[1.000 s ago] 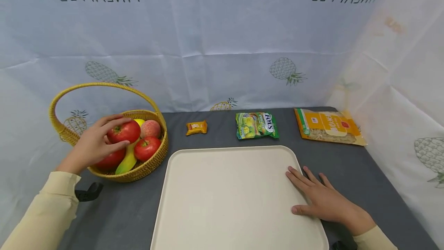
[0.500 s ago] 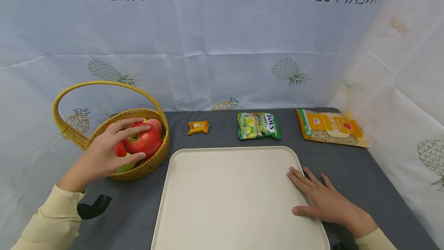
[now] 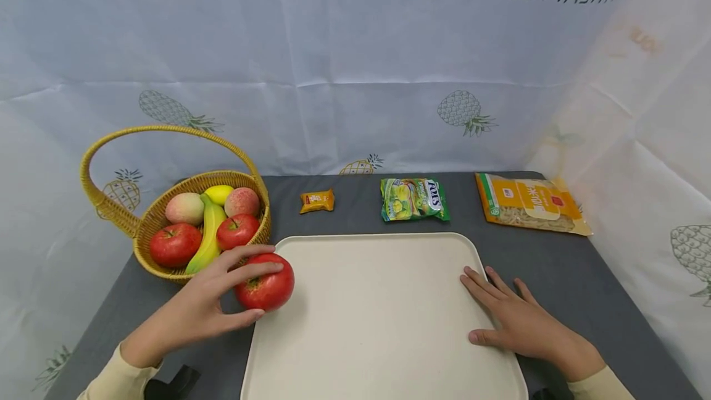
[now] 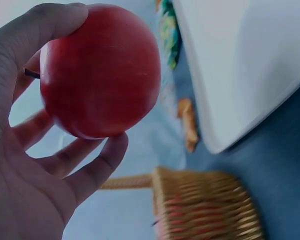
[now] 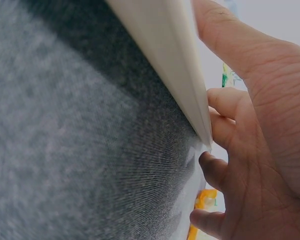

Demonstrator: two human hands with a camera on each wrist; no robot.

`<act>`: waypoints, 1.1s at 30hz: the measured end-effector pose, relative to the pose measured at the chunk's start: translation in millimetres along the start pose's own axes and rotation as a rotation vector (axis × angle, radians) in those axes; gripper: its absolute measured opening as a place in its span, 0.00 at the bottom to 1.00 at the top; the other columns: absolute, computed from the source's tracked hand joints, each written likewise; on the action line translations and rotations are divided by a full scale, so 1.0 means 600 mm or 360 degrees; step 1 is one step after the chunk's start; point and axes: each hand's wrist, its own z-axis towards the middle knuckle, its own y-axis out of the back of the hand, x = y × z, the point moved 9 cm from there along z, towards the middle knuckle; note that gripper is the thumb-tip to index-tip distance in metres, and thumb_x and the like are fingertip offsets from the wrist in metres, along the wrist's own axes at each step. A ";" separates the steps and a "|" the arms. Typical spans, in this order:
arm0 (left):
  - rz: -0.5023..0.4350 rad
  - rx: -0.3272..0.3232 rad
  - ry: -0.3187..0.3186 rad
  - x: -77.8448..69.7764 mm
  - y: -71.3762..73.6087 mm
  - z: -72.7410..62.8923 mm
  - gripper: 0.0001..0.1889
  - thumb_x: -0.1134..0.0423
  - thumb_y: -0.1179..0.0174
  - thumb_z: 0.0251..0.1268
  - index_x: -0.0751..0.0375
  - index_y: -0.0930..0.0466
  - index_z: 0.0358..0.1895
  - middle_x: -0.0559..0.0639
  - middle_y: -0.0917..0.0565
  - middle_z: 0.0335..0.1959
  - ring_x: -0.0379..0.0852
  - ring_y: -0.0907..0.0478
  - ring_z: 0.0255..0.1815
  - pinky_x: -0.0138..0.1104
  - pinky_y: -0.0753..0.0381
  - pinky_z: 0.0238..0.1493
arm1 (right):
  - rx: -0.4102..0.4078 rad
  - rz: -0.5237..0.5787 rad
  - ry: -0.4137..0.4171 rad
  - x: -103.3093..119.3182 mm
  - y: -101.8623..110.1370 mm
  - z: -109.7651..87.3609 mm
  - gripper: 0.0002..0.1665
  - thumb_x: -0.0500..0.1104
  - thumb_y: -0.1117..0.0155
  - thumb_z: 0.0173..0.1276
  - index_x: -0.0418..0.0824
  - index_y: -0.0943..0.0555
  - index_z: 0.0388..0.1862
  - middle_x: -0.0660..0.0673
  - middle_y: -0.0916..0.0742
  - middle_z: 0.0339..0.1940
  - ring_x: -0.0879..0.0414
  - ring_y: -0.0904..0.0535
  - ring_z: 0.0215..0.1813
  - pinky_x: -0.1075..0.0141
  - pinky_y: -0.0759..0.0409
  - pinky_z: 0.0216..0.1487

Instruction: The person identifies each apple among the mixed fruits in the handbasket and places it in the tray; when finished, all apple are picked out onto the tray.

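Note:
My left hand [image 3: 208, 304] grips a large red apple [image 3: 266, 283] between thumb and fingers, over the left edge of the cream tray [image 3: 383, 313]. In the left wrist view, the apple [image 4: 102, 72] shows its dark stem toward the palm, with the thumb on one side and fingertips on the other. Just behind this hand stands a yellow wicker basket [image 3: 145, 245] of fruit. My right hand [image 3: 519, 320] rests with spread, straight fingers on the tray's right edge. Up close in the right wrist view, the fingers lie along the tray's rim [image 5: 165, 55].
In the basket are two smaller red apples [image 3: 175, 244], a banana [image 3: 208, 236], two peaches [image 3: 242, 201] and a lemon [image 3: 218, 194]. Behind the tray lie a small orange packet [image 3: 317, 201], a green candy bag [image 3: 413, 199] and a yellow grain bag [image 3: 530, 202]. A pineapple-print curtain [image 3: 355, 36] hangs behind.
My left hand has lifted the large apple out of the basket and carried it right and nearer, to the tray's left edge. The right hand has stayed in place.

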 end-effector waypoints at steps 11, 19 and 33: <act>-0.0122 0.0078 0.0079 0.001 -0.074 -0.023 0.42 0.63 0.18 0.46 0.42 0.25 0.69 0.48 0.30 0.70 0.45 0.33 0.67 0.42 0.18 0.53 | -0.0002 0.0022 0.0008 0.003 0.003 0.000 0.64 0.78 0.37 0.56 0.48 0.43 0.83 0.44 0.41 0.83 0.30 0.53 0.80 0.21 0.64 0.63; -0.0178 0.0169 0.0201 0.016 -0.109 -0.027 0.39 0.61 0.20 0.50 0.37 0.25 0.68 0.48 0.30 0.70 0.46 0.33 0.65 0.42 0.17 0.52 | -0.0003 0.0039 0.0003 0.002 0.003 0.000 0.64 0.78 0.37 0.56 0.49 0.43 0.83 0.44 0.41 0.83 0.30 0.54 0.80 0.21 0.64 0.63; -0.0161 0.0206 0.0163 0.025 -0.129 -0.018 0.38 0.61 0.21 0.51 0.39 0.25 0.68 0.51 0.29 0.69 0.48 0.32 0.65 0.42 0.18 0.53 | 0.0002 0.0044 0.0014 -0.001 -0.001 0.000 0.63 0.78 0.38 0.57 0.50 0.44 0.84 0.45 0.42 0.83 0.30 0.53 0.80 0.21 0.61 0.63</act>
